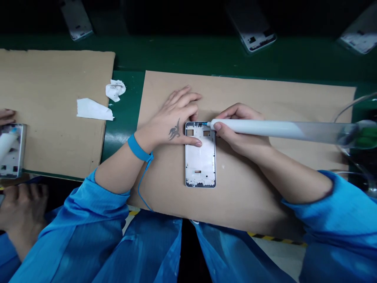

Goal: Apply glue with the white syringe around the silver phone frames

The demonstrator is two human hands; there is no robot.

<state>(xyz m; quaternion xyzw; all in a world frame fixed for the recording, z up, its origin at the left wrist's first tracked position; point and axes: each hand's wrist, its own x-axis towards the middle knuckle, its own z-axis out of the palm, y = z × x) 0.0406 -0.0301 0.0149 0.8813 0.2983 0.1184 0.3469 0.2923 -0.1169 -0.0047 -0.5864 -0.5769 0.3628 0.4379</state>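
Left hand (173, 122): my open hand, thumb resting on the phone frame (200, 165), center.
Right hand (238, 133): closed around a syringe (265, 129), tip at the frame's top edge.
Beneath: cardboard (250, 98).

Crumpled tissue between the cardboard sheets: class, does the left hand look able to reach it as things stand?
Probably yes: the left hand, on the phone frame, has nothing between it and the crumpled tissue.
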